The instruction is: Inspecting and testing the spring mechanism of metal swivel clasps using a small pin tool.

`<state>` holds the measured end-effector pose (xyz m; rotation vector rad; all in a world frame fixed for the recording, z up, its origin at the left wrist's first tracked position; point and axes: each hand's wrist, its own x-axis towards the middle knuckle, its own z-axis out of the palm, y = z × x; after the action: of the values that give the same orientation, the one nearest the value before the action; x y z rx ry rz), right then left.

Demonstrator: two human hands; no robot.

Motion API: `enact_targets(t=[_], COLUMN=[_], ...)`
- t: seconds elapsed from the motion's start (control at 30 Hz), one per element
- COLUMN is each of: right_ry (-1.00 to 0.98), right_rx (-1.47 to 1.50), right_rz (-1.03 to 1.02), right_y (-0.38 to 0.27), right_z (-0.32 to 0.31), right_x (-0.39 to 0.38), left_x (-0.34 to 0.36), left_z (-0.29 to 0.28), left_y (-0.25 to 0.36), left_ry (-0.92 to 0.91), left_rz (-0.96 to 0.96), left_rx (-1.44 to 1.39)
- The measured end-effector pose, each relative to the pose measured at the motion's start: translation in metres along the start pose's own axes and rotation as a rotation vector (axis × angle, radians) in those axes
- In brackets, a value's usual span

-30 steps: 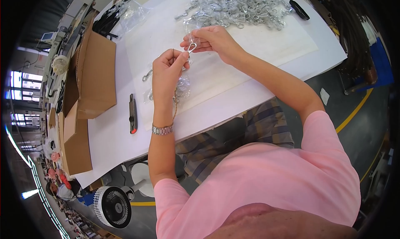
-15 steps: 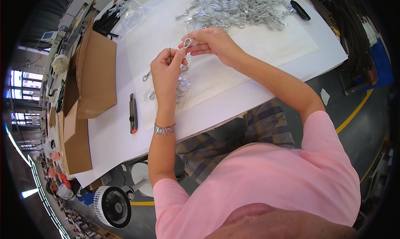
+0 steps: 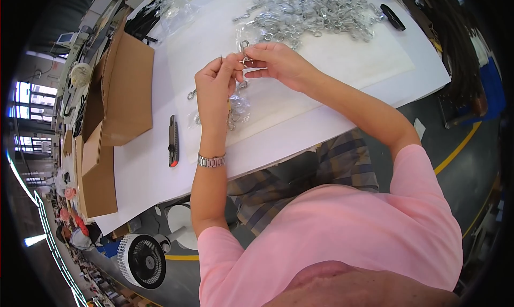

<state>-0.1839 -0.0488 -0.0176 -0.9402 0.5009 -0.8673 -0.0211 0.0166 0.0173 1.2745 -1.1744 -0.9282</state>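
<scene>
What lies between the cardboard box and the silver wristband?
In the head view, a utility knife lies on the white tabletop between the cardboard box and the silver wristband.

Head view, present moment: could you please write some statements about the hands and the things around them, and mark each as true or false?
1. The left hand and the right hand are close together at a small looped metal piece. True.
2. The utility knife lies inside the cardboard box. False: it lies on the white table, to the right of the box.
3. A large pile of metal pieces lies farther away than the hands. True.
4. The metal wristband is on the right wrist. False: it is on the left.
</scene>
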Motion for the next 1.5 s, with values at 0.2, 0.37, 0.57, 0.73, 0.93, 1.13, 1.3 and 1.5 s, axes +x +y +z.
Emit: enact_targets(t=[0.2,0.37,0.57,0.73,0.93,1.13,1.3,1.5], right_ry=[-0.391,-0.314,-0.269,-0.194,-0.06,-0.082,-0.254,-0.14], right_rx=[-0.16,-0.186,-0.245,-0.543,-1.143,-1.003,-0.812,-0.948], right_rz=[0.212,0.272,0.214,0.034,-0.488,-0.245,-0.105,-0.133], right_y=[-0.015,-0.012,-0.008,-0.009,0.004,-0.017,-0.027,-0.02], right_z=[-0.006,-0.013,-0.018,0.001,-0.001,0.006,0.009,0.001], right_x=[-0.004,-0.001,0.001,-0.008,-0.009,-0.014,-0.016,-0.01], left_x=[0.012,0.015,0.013,0.006,0.001,0.01,0.021,0.01], left_z=[-0.024,-0.023,-0.018,-0.005,0.001,-0.026,-0.046,-0.041], left_y=[-0.004,-0.01,-0.006,-0.012,-0.004,-0.012,-0.013,-0.001], left_ry=[-0.162,-0.229,-0.259,-0.022,-0.018,0.118,-0.253,-0.511], left_rz=[-0.058,-0.116,-0.11,-0.026,-0.041,0.003,-0.073,-0.011], left_rx=[-0.148,-0.152,-0.15,0.027,0.032,-0.297,0.077,0.135])
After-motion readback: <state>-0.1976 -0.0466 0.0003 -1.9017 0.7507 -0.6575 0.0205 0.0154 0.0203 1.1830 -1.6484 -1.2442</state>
